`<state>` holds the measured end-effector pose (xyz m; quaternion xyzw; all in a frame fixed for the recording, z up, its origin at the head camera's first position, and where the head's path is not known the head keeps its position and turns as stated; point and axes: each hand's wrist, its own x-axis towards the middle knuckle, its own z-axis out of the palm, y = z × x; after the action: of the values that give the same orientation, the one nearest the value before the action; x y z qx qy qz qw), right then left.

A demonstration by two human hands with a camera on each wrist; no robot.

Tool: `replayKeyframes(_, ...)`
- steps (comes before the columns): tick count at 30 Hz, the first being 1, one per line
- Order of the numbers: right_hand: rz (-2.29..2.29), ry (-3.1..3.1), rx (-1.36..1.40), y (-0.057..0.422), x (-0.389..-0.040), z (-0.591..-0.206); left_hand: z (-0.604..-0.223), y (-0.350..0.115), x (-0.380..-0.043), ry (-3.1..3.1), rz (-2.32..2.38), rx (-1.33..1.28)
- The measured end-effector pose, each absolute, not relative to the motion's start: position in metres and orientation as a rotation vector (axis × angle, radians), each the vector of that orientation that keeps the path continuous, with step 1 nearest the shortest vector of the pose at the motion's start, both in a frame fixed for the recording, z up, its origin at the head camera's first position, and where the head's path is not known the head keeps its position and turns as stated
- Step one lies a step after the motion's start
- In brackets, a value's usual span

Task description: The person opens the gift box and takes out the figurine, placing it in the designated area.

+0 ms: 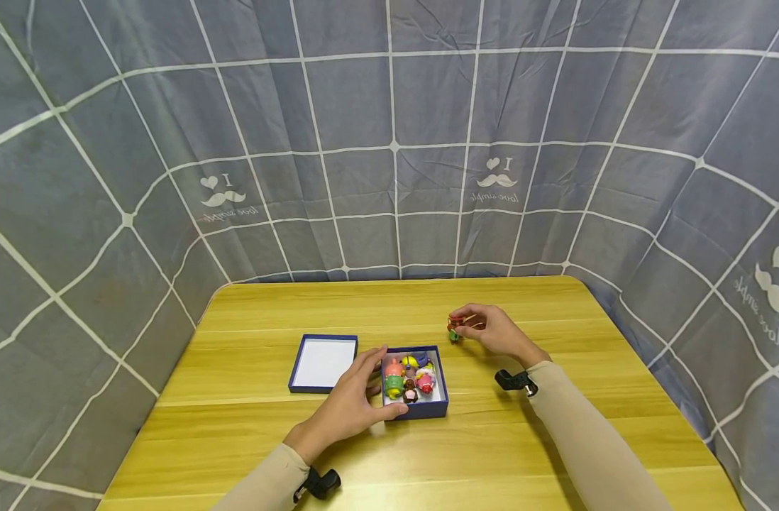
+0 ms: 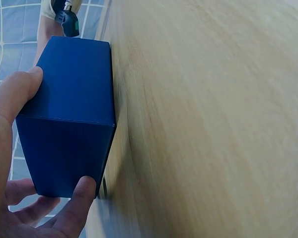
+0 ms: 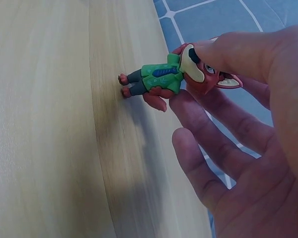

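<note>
A small fox figurine [image 3: 161, 77] in a green shirt, blue tie and grey trousers is pinched at its head by my right hand [image 1: 494, 330]. Its feet point down at the table, right of the box. My left hand [image 1: 347, 404] grips the blue box [image 2: 69, 153] at its left side, thumb on the near wall and fingers along the left and far edges. Inside the box lie several toy figurines: one with a green body and orange top [image 1: 394, 380], a pink and white one [image 1: 424, 380], a yellow and purple one [image 1: 415, 360], and a small brown-headed one [image 1: 411, 392].
A blue-edged lid [image 1: 323, 363], white inside, lies left of the box with its inner side up. The wooden table [image 1: 255, 433] carries all of it. A grey curtain with white grid lines [image 1: 428, 177] hangs behind and at both sides.
</note>
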<state>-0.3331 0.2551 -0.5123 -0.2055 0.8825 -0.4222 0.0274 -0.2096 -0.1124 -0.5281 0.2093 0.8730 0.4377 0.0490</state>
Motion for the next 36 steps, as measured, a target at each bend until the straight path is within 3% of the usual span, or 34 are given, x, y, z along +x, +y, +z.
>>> replayKeyframes(36, -1.335, 2.658, -0.676, 0.2592, -0.3323, -0.5154, -0.5294, -0.1116, -0.2107, 2.679, 1.309, 0.637)
